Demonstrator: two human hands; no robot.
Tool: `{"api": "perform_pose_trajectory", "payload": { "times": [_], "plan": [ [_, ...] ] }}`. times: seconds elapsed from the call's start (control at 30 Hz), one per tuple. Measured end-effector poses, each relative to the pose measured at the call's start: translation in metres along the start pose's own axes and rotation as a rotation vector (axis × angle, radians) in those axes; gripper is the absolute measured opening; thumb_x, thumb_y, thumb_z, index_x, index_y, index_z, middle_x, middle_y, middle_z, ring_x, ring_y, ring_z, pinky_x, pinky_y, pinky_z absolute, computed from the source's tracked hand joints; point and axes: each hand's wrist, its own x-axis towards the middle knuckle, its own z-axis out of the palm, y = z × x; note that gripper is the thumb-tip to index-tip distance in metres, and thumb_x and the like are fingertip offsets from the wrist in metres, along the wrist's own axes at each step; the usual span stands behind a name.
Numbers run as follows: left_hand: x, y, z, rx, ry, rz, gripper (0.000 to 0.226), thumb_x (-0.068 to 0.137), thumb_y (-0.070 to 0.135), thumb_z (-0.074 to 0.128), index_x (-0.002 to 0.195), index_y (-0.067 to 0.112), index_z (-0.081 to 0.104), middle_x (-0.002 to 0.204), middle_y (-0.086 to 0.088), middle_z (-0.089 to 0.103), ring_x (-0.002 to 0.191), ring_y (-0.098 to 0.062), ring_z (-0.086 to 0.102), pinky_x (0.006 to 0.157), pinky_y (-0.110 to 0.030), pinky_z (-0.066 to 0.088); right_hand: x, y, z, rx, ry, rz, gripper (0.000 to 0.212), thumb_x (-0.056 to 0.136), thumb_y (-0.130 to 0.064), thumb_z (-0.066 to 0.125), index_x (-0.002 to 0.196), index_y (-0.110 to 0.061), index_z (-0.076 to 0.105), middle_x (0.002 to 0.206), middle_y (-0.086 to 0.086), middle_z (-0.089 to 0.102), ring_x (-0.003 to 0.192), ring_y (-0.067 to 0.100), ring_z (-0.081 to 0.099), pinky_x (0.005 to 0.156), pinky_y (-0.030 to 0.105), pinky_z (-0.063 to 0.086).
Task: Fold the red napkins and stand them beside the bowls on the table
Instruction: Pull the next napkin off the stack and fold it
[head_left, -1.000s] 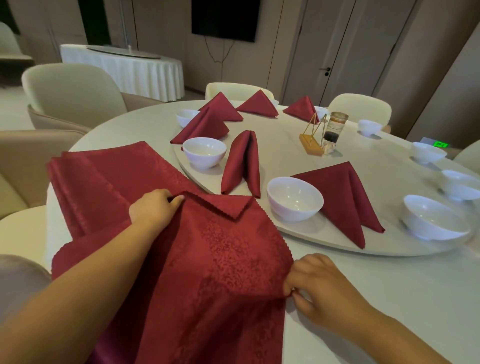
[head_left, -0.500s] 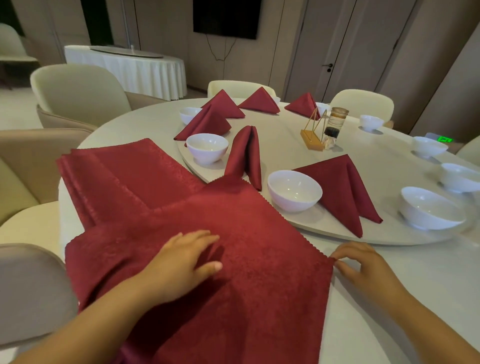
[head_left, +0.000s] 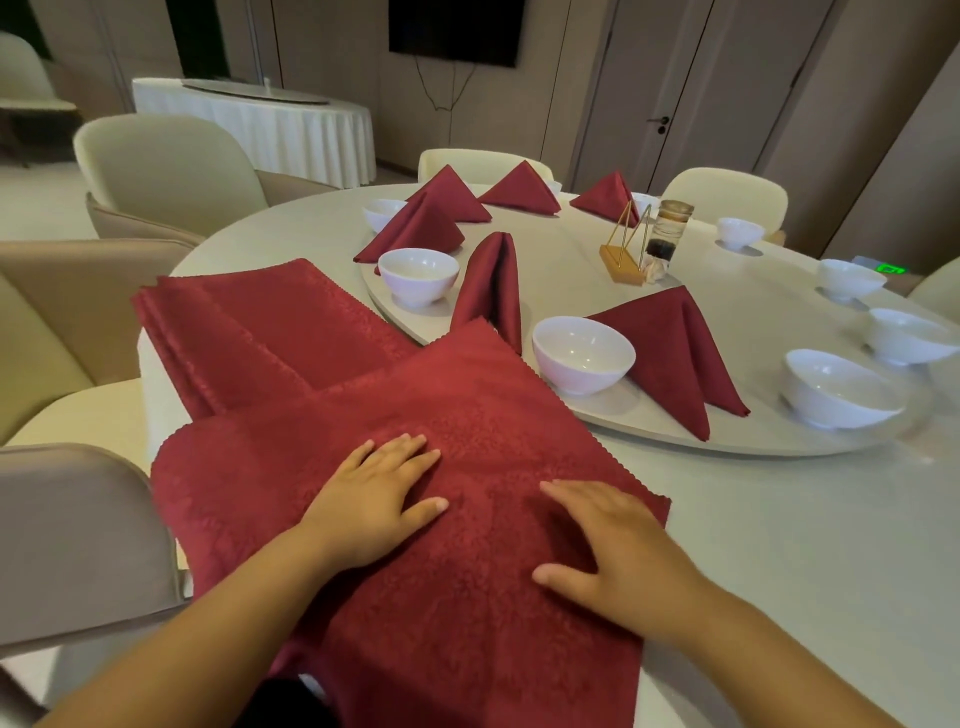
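Observation:
A red napkin (head_left: 467, 415) lies spread flat on the near edge of the round white table (head_left: 779, 545). My left hand (head_left: 379, 499) presses flat on its middle with straight fingers. My right hand (head_left: 613, 561) lies flat on it to the right, near the napkin's right corner. A stack of unfolded red napkins (head_left: 249, 322) rests behind it on the left. Several folded red napkins stand on the turntable (head_left: 753, 436), one (head_left: 670, 353) beside the nearest white bowl (head_left: 582, 353) and another (head_left: 493, 286) beside a bowl (head_left: 418, 275) further back.
More white bowls (head_left: 836, 395) sit along the right of the table without napkins. A gold stand (head_left: 626, 249) and a glass jar (head_left: 670, 228) sit mid-table. Cream chairs (head_left: 166, 171) ring the table; one chair back (head_left: 78, 545) is close on my left.
The napkin was pulled out flat toward me. My left hand let go of its far corner and came to the middle; my right hand released the right edge and moved onto the cloth.

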Motion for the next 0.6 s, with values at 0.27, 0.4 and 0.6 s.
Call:
{"api": "perform_pose_trajectory", "payload": {
  "times": [0.27, 0.4, 0.6],
  "plan": [
    [-0.001, 0.003, -0.002, -0.009, 0.014, -0.005, 0.108, 0.049, 0.071, -0.011, 0.146, 0.032, 0.013, 0.155, 0.011, 0.004, 0.141, -0.003, -0.001, 0.111, -0.023, -0.007, -0.006, 0.012, 0.017, 0.007, 0.197, 0.019, 0.040, 0.069, -0.046, 0.046, 0.093, -0.022, 0.068, 0.090, -0.009, 0.063, 0.086, 0.007, 0.049, 0.076, 0.020, 0.033],
    [-0.001, 0.004, -0.002, -0.014, 0.027, -0.016, 0.110, 0.048, 0.073, -0.010, 0.146, 0.032, 0.015, 0.155, 0.011, 0.006, 0.141, -0.003, 0.000, 0.111, -0.022, -0.006, -0.015, 0.033, 0.012, 0.007, 0.429, -0.027, 0.019, 0.069, -0.033, 0.050, 0.065, -0.019, 0.063, 0.063, -0.017, 0.056, 0.070, 0.009, 0.045, 0.059, 0.012, 0.030],
    [0.003, 0.004, -0.003, 0.077, -0.081, -0.017, 0.078, 0.083, 0.072, 0.004, 0.147, 0.028, 0.002, 0.156, 0.006, -0.004, 0.142, -0.008, -0.006, 0.112, -0.029, -0.007, -0.032, 0.080, -0.004, 0.236, 0.573, 0.427, 0.020, 0.081, -0.003, 0.064, 0.069, -0.017, 0.056, 0.066, -0.005, 0.055, 0.076, 0.024, 0.051, 0.068, 0.023, 0.033]
  ]
}}
